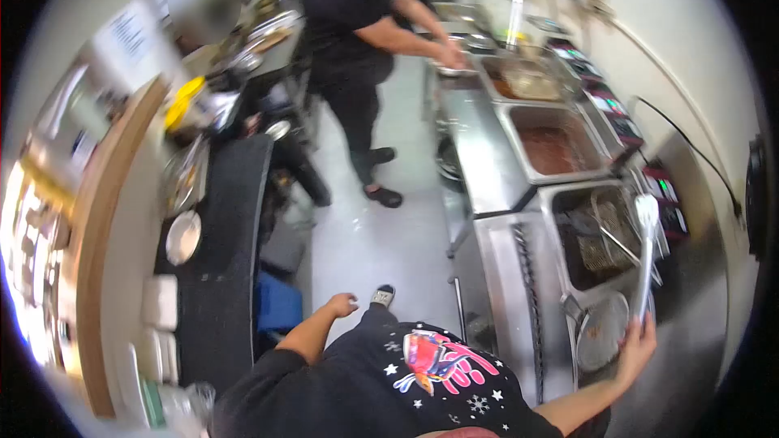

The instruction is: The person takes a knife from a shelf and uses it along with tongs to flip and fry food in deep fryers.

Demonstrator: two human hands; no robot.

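Note:
My right hand (637,350) is wrapped round the handle end of a pair of long metal tongs (647,251), at the right. Their pale tip points away from me, beside the near fryer vat (572,255). In that vat sits a wire fry basket (604,227). Just left of my right hand is a round metal pan (602,332) with bits in it. My left hand (343,305) hangs low over the floor with its fingers loosely curled, and nothing shows in it.
A co-worker (345,24) in black stands ahead, hands over the far end of the steel counter (483,142). Beyond the near vat is a vat of reddish-brown liquid (553,150). On the left, a black counter (219,284) holds a white bowl (184,238); a blue bin (278,302) stands below.

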